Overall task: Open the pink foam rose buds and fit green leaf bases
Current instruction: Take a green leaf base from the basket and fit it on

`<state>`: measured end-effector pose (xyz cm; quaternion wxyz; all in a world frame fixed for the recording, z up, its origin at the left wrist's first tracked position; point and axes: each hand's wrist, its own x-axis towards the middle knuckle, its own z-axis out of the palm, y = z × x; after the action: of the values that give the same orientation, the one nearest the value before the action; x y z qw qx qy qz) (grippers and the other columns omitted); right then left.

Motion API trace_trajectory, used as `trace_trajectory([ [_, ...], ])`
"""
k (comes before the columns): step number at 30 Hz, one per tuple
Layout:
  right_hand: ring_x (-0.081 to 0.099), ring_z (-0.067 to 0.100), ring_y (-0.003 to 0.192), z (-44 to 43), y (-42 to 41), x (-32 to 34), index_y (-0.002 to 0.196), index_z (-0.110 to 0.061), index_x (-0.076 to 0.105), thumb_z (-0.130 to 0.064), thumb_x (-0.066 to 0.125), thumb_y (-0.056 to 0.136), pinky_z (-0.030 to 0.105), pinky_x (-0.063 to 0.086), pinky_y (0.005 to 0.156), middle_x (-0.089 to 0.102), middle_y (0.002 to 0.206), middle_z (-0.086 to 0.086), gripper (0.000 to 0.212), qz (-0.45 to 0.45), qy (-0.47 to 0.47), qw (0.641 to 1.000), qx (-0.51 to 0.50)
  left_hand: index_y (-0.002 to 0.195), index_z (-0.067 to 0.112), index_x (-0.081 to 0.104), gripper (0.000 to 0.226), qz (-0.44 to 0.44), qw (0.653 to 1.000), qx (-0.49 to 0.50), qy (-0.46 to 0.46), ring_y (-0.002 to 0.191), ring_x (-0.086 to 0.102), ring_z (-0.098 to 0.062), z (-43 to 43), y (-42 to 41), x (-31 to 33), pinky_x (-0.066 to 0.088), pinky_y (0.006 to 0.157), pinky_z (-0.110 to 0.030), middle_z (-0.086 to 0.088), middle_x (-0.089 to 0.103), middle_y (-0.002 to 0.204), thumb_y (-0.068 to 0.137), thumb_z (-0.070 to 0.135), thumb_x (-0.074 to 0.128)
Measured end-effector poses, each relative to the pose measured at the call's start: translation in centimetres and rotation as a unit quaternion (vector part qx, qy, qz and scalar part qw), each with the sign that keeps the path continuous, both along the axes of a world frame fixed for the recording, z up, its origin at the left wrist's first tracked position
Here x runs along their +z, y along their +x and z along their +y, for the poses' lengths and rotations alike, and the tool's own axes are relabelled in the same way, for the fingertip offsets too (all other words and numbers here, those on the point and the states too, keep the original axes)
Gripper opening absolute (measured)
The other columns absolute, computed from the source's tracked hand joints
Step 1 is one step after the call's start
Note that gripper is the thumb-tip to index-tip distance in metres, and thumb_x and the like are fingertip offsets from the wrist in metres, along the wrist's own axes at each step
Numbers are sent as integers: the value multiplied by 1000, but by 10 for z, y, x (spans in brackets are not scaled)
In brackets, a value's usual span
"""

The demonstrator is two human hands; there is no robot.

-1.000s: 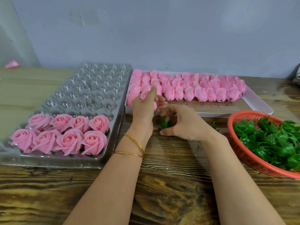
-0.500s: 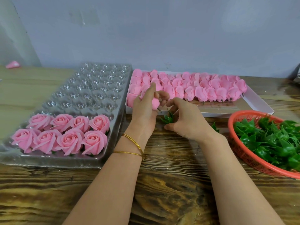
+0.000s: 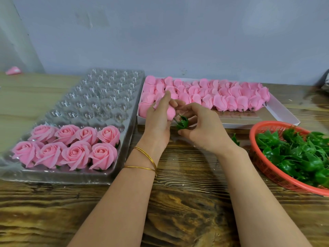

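Now, mid-frame, the left hand (image 3: 157,123) curls its fingers (image 3: 175,104) round a pink bud (image 3: 170,112) while the right hand (image 3: 204,130) pinches a green leaf base (image 3: 182,123) just beneath it. This looks like the fitting step; next, probably, the base needs pushing squarely onto the bud.

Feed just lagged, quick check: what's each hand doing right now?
Left hand: closed, holding a bud.
Right hand: closed, pinching a leaf base.
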<state>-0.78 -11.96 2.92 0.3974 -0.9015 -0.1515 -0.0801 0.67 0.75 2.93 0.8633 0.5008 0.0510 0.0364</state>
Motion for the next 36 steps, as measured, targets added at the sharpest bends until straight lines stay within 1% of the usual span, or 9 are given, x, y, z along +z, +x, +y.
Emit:
trace_trajectory([
  [6, 61, 2, 87, 1, -2, 2, 127, -18, 57, 0, 78, 72, 9, 49, 68, 59, 99, -15, 62, 2, 19, 1000, 18, 50, 21, 68, 50, -6, 1000, 8, 19, 83, 70, -12, -1, 0, -1, 49, 78, -30, -2, 75, 81, 98, 29, 55],
  [9, 59, -12, 85, 3, -3, 3, 126, -16, 59, 7, 74, 71, 4, 46, 70, 58, 96, -22, 61, -5, 48, 998, 32, 52, 21, 70, 48, -12, 1000, -1, 25, 95, 70, -18, -2, 0, -2, 50, 93, -39, -3, 76, 86, 97, 30, 55],
  [15, 54, -25, 88, 5, -5, 4, 119, -26, 58, 13, 70, 71, 1, 43, 74, 57, 95, -30, 63, -15, 93, 995, 42, 55, 23, 73, 44, -21, 999, -5, 41, 84, 71, -13, -4, -1, -3, 52, 91, -38, 1, 75, 80, 95, 33, 57],
  [18, 56, -21, 95, 6, -7, 6, 128, -23, 59, 13, 71, 71, 4, 45, 78, 59, 103, -28, 68, -12, 111, 992, 51, 59, 24, 75, 40, -11, 999, 2, 52, 94, 69, -16, -4, -1, -3, 51, 89, -36, 2, 75, 84, 94, 34, 58],
  [21, 60, -13, 94, 6, -7, 6, 126, -19, 61, 9, 75, 71, 6, 48, 75, 62, 104, -23, 64, -2, 125, 991, 54, 61, 23, 76, 39, -5, 999, 2, 45, 90, 71, -14, -4, -2, -3, 53, 84, -34, 0, 76, 84, 95, 33, 59],
  [26, 67, 13, 83, 6, -5, 5, 110, -11, 67, 2, 78, 73, 22, 55, 78, 65, 90, -10, 40, 5, 90, 996, 17, 59, 20, 74, 44, -13, 999, -4, 39, 105, 66, -26, -4, -3, -2, 47, 102, -46, -7, 74, 88, 97, 31, 55],
  [31, 60, -7, 74, 7, -5, 6, 104, -19, 66, 0, 80, 71, 12, 50, 73, 66, 91, -14, 40, -4, 76, 997, 15, 59, 20, 74, 42, -2, 999, -10, 49, 92, 70, -20, -4, -2, -2, 54, 90, -40, -5, 74, 83, 95, 33, 58],
  [34, 61, -4, 84, 8, -6, 7, 119, -16, 65, 3, 79, 71, 15, 52, 79, 68, 104, -7, 53, 1, 92, 995, 26, 71, 17, 74, 32, 12, 999, -4, 52, 86, 72, -17, -4, -2, -3, 56, 75, -34, -4, 74, 84, 94, 36, 60],
  [36, 60, -5, 82, 8, -6, 8, 115, -14, 66, 5, 78, 71, 15, 52, 77, 67, 101, -9, 50, 4, 102, 994, 27, 76, 14, 72, 30, 18, 999, 1, 48, 83, 72, -17, -4, -1, -3, 56, 71, -32, -5, 75, 83, 93, 36, 61],
])
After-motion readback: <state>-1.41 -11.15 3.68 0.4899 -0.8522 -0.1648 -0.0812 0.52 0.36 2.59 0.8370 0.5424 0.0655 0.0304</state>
